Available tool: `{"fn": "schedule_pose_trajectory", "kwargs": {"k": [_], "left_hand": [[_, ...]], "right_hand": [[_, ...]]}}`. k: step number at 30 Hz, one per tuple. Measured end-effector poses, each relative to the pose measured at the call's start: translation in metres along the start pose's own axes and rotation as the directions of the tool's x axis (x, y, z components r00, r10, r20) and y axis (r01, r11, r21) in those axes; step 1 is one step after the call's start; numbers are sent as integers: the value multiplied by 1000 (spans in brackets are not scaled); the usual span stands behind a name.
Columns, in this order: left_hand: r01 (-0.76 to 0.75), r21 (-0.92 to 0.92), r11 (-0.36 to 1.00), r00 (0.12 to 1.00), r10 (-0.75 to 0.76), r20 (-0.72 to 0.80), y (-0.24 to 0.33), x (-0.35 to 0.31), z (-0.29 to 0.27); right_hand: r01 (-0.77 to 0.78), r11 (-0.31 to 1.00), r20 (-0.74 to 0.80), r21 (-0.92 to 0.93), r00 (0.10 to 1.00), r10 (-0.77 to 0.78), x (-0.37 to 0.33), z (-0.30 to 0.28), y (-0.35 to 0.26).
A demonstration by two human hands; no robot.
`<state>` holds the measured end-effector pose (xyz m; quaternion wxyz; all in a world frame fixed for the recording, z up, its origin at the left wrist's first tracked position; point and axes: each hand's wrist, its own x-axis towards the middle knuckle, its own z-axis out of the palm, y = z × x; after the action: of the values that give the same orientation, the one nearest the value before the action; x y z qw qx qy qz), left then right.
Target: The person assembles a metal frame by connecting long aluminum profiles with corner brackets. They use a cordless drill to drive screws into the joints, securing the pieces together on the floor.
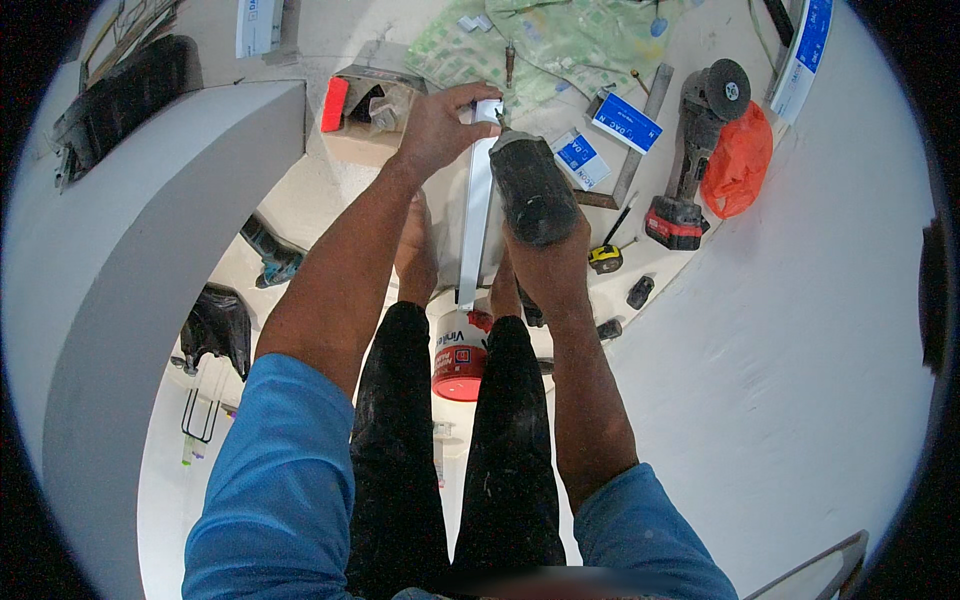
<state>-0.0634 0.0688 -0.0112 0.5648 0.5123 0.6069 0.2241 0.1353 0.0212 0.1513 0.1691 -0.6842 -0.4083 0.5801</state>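
My left hand (440,128) grips the far end of a long white strip (475,220), with thumb and fingers on either side. The strip runs back between my bare feet; its near end is over a white and red paint bucket (458,384). In my right hand (548,258) is a dark, dusty power drill (535,190). Its tip meets the strip's far end, close to my left thumb. Whether the bit has entered the strip is too small to tell. The drill hides most of my right fingers.
An open cardboard box (370,140) stands left of the strip. To the right lie a carpenter's square (642,140), blue-and-white pieces (627,123), a tape measure (605,259), an angle grinder (692,150) and an orange plastic bag (740,165). A screwdriver (510,65) lies ahead; a white wall curves at left.
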Motion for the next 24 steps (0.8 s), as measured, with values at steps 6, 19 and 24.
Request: {"fn": "schedule_pose_trajectory", "kwargs": {"k": [6,19,24], "left_hand": [[20,-23,1000,1000,-21,-12,4,0,0],[-3,11,1000,1000,3,-1,-1,1,-1],[7,9,1000,1000,-7,-9,-2,1,0]], "right_hand": [[-7,1000,2,-4,1000,7,4,-1,-5],[-58,996,-2,-62,998,58,6,-3,-16],[-65,993,6,-95,998,66,6,-3,-14]]}}
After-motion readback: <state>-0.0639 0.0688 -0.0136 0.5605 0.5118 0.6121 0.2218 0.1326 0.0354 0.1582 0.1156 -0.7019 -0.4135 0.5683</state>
